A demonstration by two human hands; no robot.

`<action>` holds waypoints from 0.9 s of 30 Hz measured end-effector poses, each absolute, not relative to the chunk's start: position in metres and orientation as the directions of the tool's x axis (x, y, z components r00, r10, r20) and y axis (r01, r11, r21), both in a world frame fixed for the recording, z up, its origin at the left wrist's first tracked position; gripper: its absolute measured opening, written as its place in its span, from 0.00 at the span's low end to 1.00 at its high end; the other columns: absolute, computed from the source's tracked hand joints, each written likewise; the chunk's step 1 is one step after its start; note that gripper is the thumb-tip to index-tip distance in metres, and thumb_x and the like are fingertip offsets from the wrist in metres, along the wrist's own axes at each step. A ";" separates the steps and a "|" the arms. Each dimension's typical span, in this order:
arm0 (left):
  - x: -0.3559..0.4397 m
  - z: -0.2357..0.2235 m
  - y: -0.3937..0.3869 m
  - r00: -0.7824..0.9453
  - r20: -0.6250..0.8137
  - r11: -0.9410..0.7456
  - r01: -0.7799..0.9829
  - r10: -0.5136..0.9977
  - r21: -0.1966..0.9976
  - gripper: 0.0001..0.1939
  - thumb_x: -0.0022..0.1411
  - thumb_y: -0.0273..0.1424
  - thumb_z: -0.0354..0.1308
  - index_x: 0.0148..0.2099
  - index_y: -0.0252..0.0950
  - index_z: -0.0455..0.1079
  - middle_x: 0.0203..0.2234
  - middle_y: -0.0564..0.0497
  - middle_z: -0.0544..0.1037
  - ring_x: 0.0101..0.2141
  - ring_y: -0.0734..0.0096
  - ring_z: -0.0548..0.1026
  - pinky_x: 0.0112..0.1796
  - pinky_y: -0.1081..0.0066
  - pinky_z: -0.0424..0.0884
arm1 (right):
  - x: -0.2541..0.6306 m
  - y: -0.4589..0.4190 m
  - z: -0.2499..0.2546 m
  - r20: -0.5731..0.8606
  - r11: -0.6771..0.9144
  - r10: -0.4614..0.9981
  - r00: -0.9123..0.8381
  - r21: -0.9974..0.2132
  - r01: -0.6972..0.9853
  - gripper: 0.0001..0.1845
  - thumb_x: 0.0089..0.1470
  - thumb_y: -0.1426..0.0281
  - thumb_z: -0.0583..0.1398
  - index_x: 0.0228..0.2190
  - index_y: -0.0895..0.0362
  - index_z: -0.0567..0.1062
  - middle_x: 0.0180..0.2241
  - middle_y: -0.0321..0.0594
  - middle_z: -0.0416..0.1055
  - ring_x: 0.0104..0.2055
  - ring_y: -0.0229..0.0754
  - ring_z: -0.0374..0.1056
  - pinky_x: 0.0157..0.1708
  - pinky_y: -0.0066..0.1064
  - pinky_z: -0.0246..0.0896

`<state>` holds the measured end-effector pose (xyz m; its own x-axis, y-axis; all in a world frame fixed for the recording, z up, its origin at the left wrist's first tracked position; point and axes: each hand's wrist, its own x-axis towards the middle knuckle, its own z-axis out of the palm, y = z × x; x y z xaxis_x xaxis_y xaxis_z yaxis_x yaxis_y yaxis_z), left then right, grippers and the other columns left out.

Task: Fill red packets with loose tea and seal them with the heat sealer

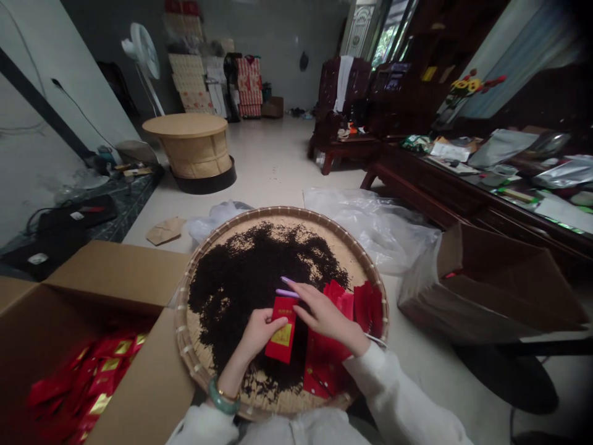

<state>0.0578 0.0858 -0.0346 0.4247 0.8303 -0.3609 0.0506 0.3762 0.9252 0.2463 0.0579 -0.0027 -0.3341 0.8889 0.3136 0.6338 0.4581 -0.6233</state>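
My left hand (pixel 260 334) grips a red packet (pixel 282 330) with a gold label, thumb on its front, over the tray. At the packet's top edge, my right hand (pixel 324 312) holds a purple bag clip (pixel 288 293). Its two slim bars are spread apart, the lower one lying across the packet's top. Below them, dark loose tea leaves (pixel 241 272) cover much of a round woven bamboo tray (pixel 183 321). More red packets (pixel 368 303) lie at the tray's right side, partly hidden under my right forearm.
An open cardboard box (pixel 152 371) at left contains several red packets with gold labels. Another open box (pixel 426 296) stands at right. Clear plastic sheeting (pixel 365 228) and a brown paper bag (pixel 165 230) lie on the floor beyond the tray. Further back is a round wooden table (pixel 185 125).
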 end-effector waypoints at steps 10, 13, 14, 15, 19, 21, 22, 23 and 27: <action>0.059 -0.041 0.081 0.354 -0.380 0.429 -0.070 0.855 0.900 0.20 0.38 0.39 0.70 0.31 0.28 0.77 0.23 0.49 0.78 0.25 0.67 0.74 0.30 0.70 0.69 | 0.220 0.055 -0.036 0.638 0.564 0.709 -0.299 -0.260 0.784 0.14 0.61 0.73 0.54 0.48 0.55 0.71 0.44 0.49 0.68 0.49 0.47 0.63 0.45 0.42 0.65; 0.059 -0.038 0.082 0.361 -0.340 0.365 -0.002 0.868 0.931 0.18 0.41 0.38 0.69 0.32 0.29 0.78 0.24 0.48 0.79 0.26 0.65 0.74 0.30 0.70 0.69 | 0.220 0.054 -0.033 0.634 0.538 0.715 -0.293 -0.233 0.810 0.08 0.60 0.73 0.55 0.33 0.59 0.74 0.32 0.45 0.67 0.36 0.43 0.62 0.32 0.34 0.63; 0.058 -0.037 0.083 0.367 -0.319 0.334 0.022 0.874 0.942 0.17 0.42 0.38 0.68 0.33 0.29 0.78 0.26 0.48 0.80 0.28 0.64 0.75 0.32 0.69 0.70 | 0.220 0.054 -0.031 0.615 0.547 0.722 -0.319 -0.224 0.807 0.09 0.60 0.73 0.55 0.29 0.60 0.73 0.30 0.44 0.66 0.34 0.42 0.61 0.30 0.32 0.61; 0.056 -0.035 0.083 0.377 -0.298 0.306 0.039 0.877 0.951 0.17 0.44 0.38 0.68 0.34 0.30 0.79 0.28 0.47 0.81 0.30 0.62 0.76 0.34 0.68 0.70 | 0.221 0.055 -0.030 0.591 0.563 0.726 -0.351 -0.219 0.797 0.11 0.60 0.74 0.54 0.27 0.60 0.72 0.28 0.44 0.65 0.33 0.42 0.60 0.28 0.32 0.60; 0.051 -0.030 0.087 0.424 -0.236 0.230 0.067 0.874 0.971 0.20 0.54 0.42 0.60 0.40 0.32 0.79 0.38 0.43 0.81 0.40 0.56 0.76 0.44 0.62 0.70 | 0.224 0.059 -0.026 0.508 0.623 0.744 -0.434 -0.294 0.724 0.12 0.59 0.78 0.52 0.24 0.59 0.68 0.28 0.44 0.66 0.36 0.44 0.60 0.33 0.34 0.61; 0.049 -0.030 0.088 0.431 -0.206 0.172 0.116 0.878 0.978 0.20 0.55 0.42 0.58 0.41 0.31 0.79 0.39 0.43 0.80 0.41 0.55 0.76 0.46 0.61 0.69 | 0.226 0.058 -0.022 0.457 0.634 0.759 -0.463 -0.363 0.682 0.09 0.56 0.79 0.53 0.25 0.59 0.68 0.28 0.43 0.66 0.36 0.44 0.60 0.35 0.34 0.61; 0.048 -0.031 0.088 0.430 -0.190 0.142 0.143 0.883 0.980 0.19 0.54 0.41 0.58 0.41 0.32 0.79 0.39 0.43 0.80 0.41 0.55 0.77 0.46 0.62 0.70 | 0.226 0.057 -0.020 0.427 0.629 0.771 -0.472 -0.395 0.670 0.08 0.55 0.79 0.54 0.26 0.59 0.67 0.28 0.43 0.66 0.36 0.43 0.60 0.35 0.34 0.61; 0.047 -0.032 0.088 0.430 -0.174 0.112 0.167 0.886 0.980 0.19 0.54 0.40 0.58 0.41 0.32 0.79 0.39 0.44 0.80 0.41 0.56 0.77 0.46 0.62 0.70 | 0.227 0.056 -0.018 0.396 0.616 0.785 -0.477 -0.420 0.666 0.07 0.54 0.79 0.55 0.26 0.59 0.67 0.28 0.42 0.66 0.35 0.43 0.60 0.35 0.33 0.61; 0.046 -0.032 0.085 0.443 -0.101 -0.038 0.294 0.891 0.955 0.16 0.57 0.39 0.54 0.35 0.32 0.77 0.31 0.47 0.81 0.33 0.63 0.77 0.36 0.69 0.72 | 0.227 0.050 -0.017 0.286 0.562 0.827 -0.484 -0.449 0.695 0.06 0.50 0.80 0.57 0.24 0.59 0.67 0.29 0.43 0.66 0.36 0.43 0.62 0.38 0.33 0.60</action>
<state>0.0459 0.0853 -0.0324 0.4431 0.8908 -0.1010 0.2936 -0.0377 0.9552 0.2273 0.0496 -0.0165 -0.4838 0.8272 0.2858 0.6949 0.5616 -0.4491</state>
